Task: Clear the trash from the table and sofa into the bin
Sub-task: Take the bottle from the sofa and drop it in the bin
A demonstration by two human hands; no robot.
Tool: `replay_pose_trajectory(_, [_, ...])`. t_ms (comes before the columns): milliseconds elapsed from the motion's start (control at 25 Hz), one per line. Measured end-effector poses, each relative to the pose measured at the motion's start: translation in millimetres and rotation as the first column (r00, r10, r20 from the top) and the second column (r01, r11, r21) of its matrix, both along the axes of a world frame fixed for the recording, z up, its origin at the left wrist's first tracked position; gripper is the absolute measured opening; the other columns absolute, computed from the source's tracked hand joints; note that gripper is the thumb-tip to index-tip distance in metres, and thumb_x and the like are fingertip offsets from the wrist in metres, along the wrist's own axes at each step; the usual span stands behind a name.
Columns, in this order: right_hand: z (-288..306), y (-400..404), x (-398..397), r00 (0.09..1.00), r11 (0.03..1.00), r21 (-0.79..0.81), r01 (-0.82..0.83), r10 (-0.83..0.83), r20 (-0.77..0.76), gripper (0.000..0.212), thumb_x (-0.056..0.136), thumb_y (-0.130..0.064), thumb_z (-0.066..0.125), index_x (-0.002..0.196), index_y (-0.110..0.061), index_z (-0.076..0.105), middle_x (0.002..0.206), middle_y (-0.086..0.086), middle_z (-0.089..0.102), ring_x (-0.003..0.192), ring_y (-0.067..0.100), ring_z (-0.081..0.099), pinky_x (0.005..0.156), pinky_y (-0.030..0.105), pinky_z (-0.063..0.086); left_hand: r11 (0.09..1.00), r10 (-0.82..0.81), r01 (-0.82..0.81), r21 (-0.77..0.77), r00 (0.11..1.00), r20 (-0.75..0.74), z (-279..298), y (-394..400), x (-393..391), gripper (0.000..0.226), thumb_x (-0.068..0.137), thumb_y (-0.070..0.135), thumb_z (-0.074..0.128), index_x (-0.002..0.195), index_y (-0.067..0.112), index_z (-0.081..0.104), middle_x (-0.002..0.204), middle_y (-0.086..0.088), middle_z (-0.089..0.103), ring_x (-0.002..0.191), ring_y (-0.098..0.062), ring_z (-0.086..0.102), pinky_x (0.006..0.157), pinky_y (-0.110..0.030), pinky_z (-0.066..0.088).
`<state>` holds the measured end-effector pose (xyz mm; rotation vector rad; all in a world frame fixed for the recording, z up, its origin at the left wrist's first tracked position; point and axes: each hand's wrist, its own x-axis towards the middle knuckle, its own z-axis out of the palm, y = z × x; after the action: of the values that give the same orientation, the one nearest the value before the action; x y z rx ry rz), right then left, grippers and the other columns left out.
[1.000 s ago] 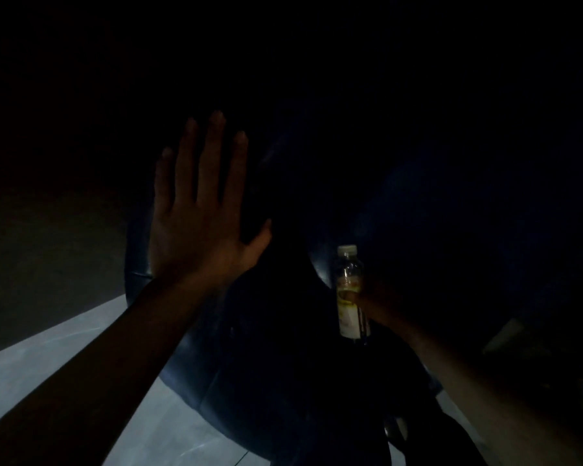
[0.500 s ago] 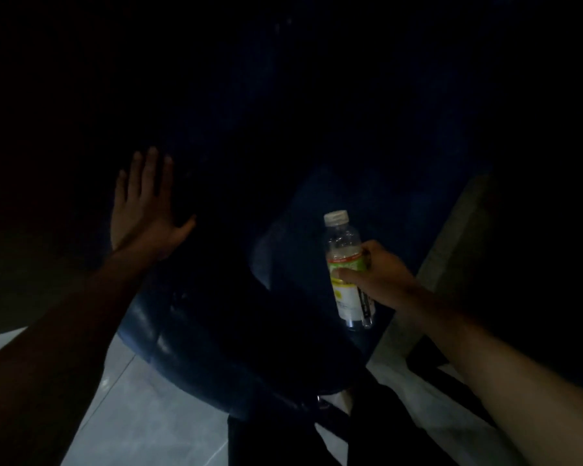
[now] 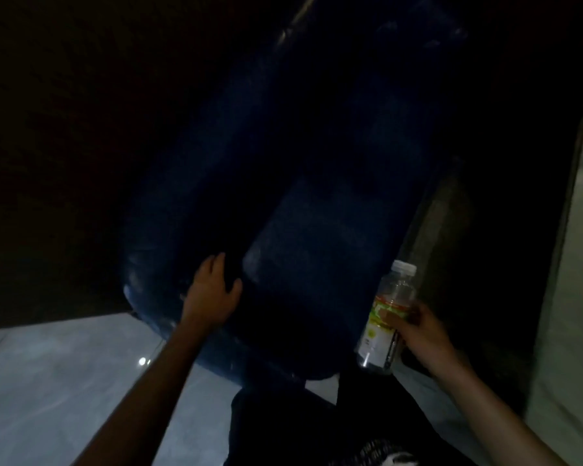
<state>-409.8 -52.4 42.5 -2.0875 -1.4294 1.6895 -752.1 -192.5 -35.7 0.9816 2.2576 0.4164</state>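
Very dim light; detail limited. Right hand (image 3: pixel 421 334) grips a clear plastic bottle (image 3: pixel 386 317) around its labelled middle, fingers and thumb curled round it, white cap up, bottle roughly upright and lifted clear of any surface, just beside the right edge of the sofa (image 3: pixel 317 213). Left hand (image 3: pixel 212 294) rests on the dark blue sofa near its front left corner, fingers loosely bent against the cushion, nothing visibly held. Judged progress: one piece of trash, the bottle, is picked up and in transit; it is not yet binned. No bin is in view, and no worktop either, so how much trash is left there cannot be told from this view. The sofa seat looks bare of litter as far as the darkness allows, but the far end and the crease along the backrest are too dark to check. Left to do, as judged: carry the bottle to the bin, drop it, then check the worktop and the rest of the sofa. Surroundings: pale tiled floor (image 3: pixel 64 381) at lower left with a small bright glint on it; a pale vertical surface (image 3: pixel 579 297) at far right, perhaps a wall or door edge; the person's dark clothing at bottom centre. Obstacles: mainly the poor light; the gap between sofa and right-hand surface looks narrow.
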Motion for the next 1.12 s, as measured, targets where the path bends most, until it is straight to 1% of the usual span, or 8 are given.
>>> replay_pose_trajectory(120, [-14, -38, 23, 0.998, 0.994, -0.087, 0.066, -0.065, 0.008, 0.006, 0.088, -0.016, 0.071, 0.093, -0.016, 0.068, 0.074, -0.003, 0.076, 0.064, 0.010, 0.072, 0.053, 0.021, 0.056, 0.987, 0.004, 0.021, -0.159, 0.988, 0.156, -18, -67, 72, 0.069, 0.089, 0.030, 0.061, 0.148, 0.006, 0.032, 0.150, -0.020, 0.035, 0.135, -0.036, 0.039, 0.113, -0.044, 0.035])
replay_pose_trajectory(280, [-42, -66, 34, 0.997, 0.985, -0.155, 0.068, -0.063, 0.037, 0.015, 0.084, -0.025, 0.075, 0.096, -0.019, 0.068, 0.102, 0.013, 0.074, 0.091, 0.028, 0.071, 0.087, 0.046, 0.057, 0.972, 0.051, 0.000, -0.234, 0.976, 0.212, -30, -124, 117, 0.060, 0.089, 0.034, 0.059, 0.141, 0.011, 0.041, 0.140, -0.016, 0.046, 0.128, -0.034, 0.047, 0.104, -0.042, 0.044])
replay_pose_trajectory(360, [-52, -73, 37, 0.996, 0.978, -0.191, 0.087, -0.080, 0.044, 0.030, 0.083, -0.028, 0.077, 0.108, -0.018, 0.064, 0.106, 0.012, 0.071, 0.095, 0.030, 0.070, 0.090, 0.048, 0.056, 0.969, 0.063, -0.003, -0.247, 0.970, 0.236, -33, -135, 125, 0.052, 0.089, 0.034, 0.058, 0.135, 0.012, 0.046, 0.135, -0.014, 0.050, 0.125, -0.032, 0.049, 0.101, -0.041, 0.046])
replay_pose_trajectory(520, [-53, -84, 57, 0.990, 0.983, -0.116, 0.142, -0.139, 0.040, 0.041, 0.080, -0.031, 0.079, 0.114, -0.014, 0.063, 0.103, 0.010, 0.073, 0.089, 0.023, 0.071, 0.075, 0.038, 0.059, 0.967, -0.009, 0.066, -0.246, 0.974, 0.225, -33, -125, 130, 0.042, 0.091, 0.032, 0.057, 0.126, 0.010, 0.051, 0.127, -0.018, 0.054, 0.117, -0.035, 0.055, 0.094, -0.041, 0.049])
replay_pose_trajectory(720, [-48, -105, 127, 0.959, 0.960, -0.001, 0.278, -0.278, 0.063, 0.038, 0.077, -0.033, 0.082, 0.105, -0.021, 0.060, 0.103, 0.005, 0.070, 0.086, 0.017, 0.067, 0.068, 0.030, 0.053, 0.930, -0.233, 0.261, -0.258, 0.963, 0.135, -18, -93, 145, 0.055, 0.092, 0.031, 0.055, 0.140, 0.008, 0.041, 0.135, -0.019, 0.049, 0.126, -0.035, 0.049, 0.102, -0.042, 0.043])
replay_pose_trajectory(920, [-51, -164, 239, 0.892, 0.893, 0.023, 0.449, -0.450, 0.047, 0.049, 0.068, -0.047, 0.085, 0.103, -0.025, 0.058, 0.100, 0.000, 0.069, 0.090, 0.019, 0.067, 0.078, 0.037, 0.056, 0.797, -0.530, 0.502, -0.336, 0.848, 0.010, 8, -64, 209, 0.055, 0.093, 0.035, 0.053, 0.141, 0.011, 0.040, 0.137, -0.018, 0.050, 0.126, -0.034, 0.050, 0.104, -0.037, 0.040])
replay_pose_trajectory(1000, [-50, -202, 298, 0.827, 0.827, 0.031, 0.561, -0.562, 0.028, 0.054, 0.065, -0.053, 0.083, 0.103, -0.025, 0.058, 0.102, 0.000, 0.068, 0.085, 0.014, 0.066, 0.069, 0.028, 0.053, 0.751, -0.619, 0.578, -0.320, 0.785, -0.034, 19, -60, 258, 0.049, 0.093, 0.033, 0.054, 0.137, 0.013, 0.046, 0.134, -0.017, 0.053, 0.123, -0.036, 0.053, 0.102, -0.039, 0.042])
replay_pose_trajectory(1120, [-53, -274, 394, 0.676, 0.675, 0.042, 0.737, -0.737, -0.012, 0.056, 0.070, -0.049, 0.083, 0.111, -0.016, 0.064, 0.108, 0.007, 0.070, 0.098, 0.026, 0.068, 0.088, 0.039, 0.055, 0.581, -0.813, 0.776, -0.245, 0.563, -0.147, 23, -54, 348, 0.043, 0.091, 0.029, 0.051, 0.128, 0.009, 0.058, 0.128, -0.020, 0.060, 0.115, -0.039, 0.060, 0.095, -0.045, 0.051])
